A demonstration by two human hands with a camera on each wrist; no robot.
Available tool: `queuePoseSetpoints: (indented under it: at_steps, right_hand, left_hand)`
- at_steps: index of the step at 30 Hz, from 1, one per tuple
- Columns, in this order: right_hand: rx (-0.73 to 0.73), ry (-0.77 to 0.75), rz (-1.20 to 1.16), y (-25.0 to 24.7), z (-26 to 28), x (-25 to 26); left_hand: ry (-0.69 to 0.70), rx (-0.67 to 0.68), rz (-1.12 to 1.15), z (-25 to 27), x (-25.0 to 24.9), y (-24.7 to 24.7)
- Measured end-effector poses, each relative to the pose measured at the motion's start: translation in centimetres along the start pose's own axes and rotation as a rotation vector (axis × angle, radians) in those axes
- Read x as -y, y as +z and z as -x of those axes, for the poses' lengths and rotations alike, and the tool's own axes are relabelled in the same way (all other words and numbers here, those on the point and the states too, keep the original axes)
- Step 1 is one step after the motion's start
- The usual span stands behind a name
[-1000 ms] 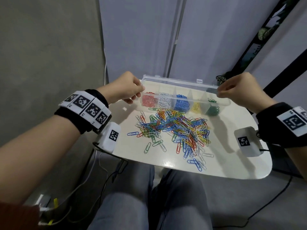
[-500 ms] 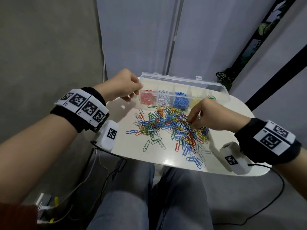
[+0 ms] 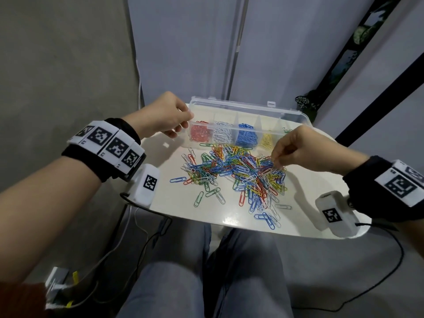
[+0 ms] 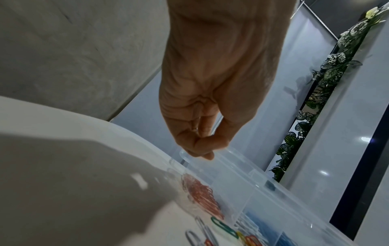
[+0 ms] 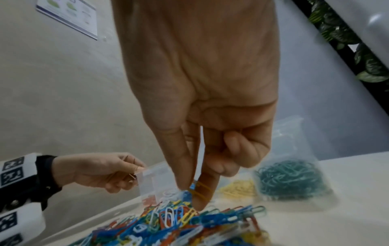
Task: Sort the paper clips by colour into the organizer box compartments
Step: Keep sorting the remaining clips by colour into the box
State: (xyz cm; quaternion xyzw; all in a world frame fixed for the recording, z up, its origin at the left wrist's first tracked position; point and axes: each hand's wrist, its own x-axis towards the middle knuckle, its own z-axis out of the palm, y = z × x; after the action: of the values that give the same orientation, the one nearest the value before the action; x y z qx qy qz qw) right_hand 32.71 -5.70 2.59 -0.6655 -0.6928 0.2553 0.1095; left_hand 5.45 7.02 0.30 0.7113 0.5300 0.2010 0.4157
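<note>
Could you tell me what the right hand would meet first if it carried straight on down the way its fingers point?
Most likely the mixed pile of paper clips on the table. The right hand points down at the pile's far right edge, a yellow clip already in its grip; how much gap remains is unclear.

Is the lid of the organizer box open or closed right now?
Open. The clear lid is tipped back behind the organizer box, the left hand pinches its corner, and the compartments are uncovered.

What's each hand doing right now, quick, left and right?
Left hand: pinches the corner of the organizer box lid.
Right hand: pinches a yellow paper clip above the mixed pile.
</note>
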Motion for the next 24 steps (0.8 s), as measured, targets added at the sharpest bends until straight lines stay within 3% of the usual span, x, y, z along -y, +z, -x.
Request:
queuePoseSetpoints:
  at_steps: [5, 13, 16, 21, 24]
  right_hand:
    - [0.12, -0.116, 0.13, 1.5, 0.8, -1.0]
    - [0.017, -0.177, 0.233, 3.1, 0.0, -1.6]
    - [-0.018, -0.133, 0.122, 3.0, -0.2, -1.7]
    - [-0.089, 0.038, -0.281, 1.3, -0.2, -0.9]
    - [-0.221, 0.063, -0.44, -0.4, -0.8, -0.3]
  left_hand:
    - [-0.001, -0.007, -0.005, 0.0, -0.1, 0.0]
    - [-0.008, -0.006, -0.004, 0.1, -0.1, 0.0]
    - [-0.008, -0.007, -0.007, 0.1, -0.2, 0.0]
    - [-0.007, -0.002, 0.001, 0.0, -0.2, 0.0]
    - [-0.008, -0.003, 0.0, -0.1, -0.2, 0.0]
